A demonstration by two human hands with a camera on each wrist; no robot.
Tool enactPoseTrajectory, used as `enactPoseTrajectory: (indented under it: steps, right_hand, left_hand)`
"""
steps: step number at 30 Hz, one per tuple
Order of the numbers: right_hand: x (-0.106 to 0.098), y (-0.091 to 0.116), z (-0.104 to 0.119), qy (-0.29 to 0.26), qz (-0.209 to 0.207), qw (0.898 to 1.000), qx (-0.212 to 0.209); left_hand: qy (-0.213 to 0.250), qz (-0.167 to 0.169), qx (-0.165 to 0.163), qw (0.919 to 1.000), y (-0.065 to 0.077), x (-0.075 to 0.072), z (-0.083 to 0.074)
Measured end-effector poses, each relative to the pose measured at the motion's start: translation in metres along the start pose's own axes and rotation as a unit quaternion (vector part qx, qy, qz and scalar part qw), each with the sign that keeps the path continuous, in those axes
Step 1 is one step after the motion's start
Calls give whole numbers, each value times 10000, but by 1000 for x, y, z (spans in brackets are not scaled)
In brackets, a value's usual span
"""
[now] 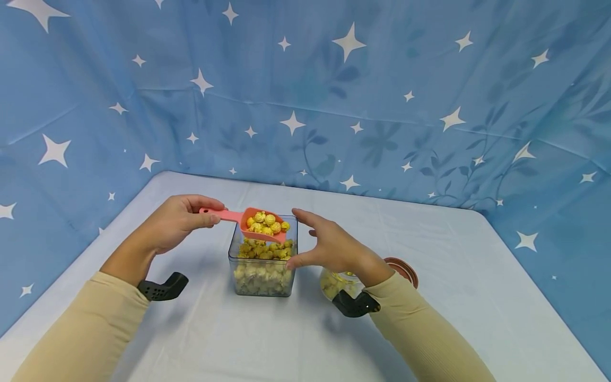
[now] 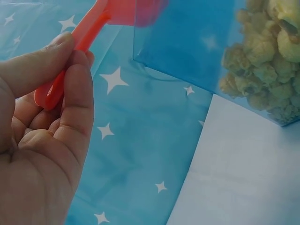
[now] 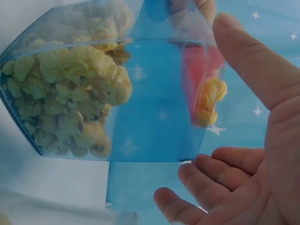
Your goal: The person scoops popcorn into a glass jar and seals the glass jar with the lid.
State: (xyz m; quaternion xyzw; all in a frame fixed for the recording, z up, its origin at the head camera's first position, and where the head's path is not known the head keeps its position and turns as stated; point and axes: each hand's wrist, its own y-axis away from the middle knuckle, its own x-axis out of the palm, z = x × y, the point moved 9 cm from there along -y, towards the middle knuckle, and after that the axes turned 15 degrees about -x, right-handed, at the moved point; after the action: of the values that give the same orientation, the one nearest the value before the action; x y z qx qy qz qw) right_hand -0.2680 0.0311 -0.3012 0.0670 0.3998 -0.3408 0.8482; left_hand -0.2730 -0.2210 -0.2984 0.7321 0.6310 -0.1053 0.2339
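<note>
My left hand [image 1: 179, 223] pinches the handle of a coral-pink scoop [image 1: 230, 215] between thumb and fingers. Yellow popcorn [image 1: 267, 224] fills the scoop, which is held over the mouth of a clear bluish plastic box [image 1: 233, 248]. Inside that box lies more popcorn [image 2: 262, 56], reaching part of the way up. My right hand [image 1: 329, 244] is spread at the box's right side, thumb near the front corner and fingers toward the back. In the right wrist view its fingers [image 3: 220, 178] are relaxed; whether they touch the wall I cannot tell.
Partly hidden under my right wrist, a clear round jar [image 1: 329, 286] with popcorn stands on the white-covered table [image 1: 215, 339]. A reddish-brown round lid [image 1: 404, 270] lies behind my right forearm. Blue star-patterned cloth [image 1: 305, 106] hangs around the back and sides.
</note>
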Motion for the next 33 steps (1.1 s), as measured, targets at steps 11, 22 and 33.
enactPoseTrajectory:
  steps: [11,22,33]
  right_hand:
    - [-38,30,-3,53,-641,9979,-93]
    - [-61,68,-20,146,-1011,9947,-78]
    - [-50,102,-42,38,-1223,9924,86]
  left_hand:
    - [105,32,147,9998,2,-1,-13]
    - [429,215,371,9982,0,9,-24]
    - [460,460,409,9970,-11,33,-46]
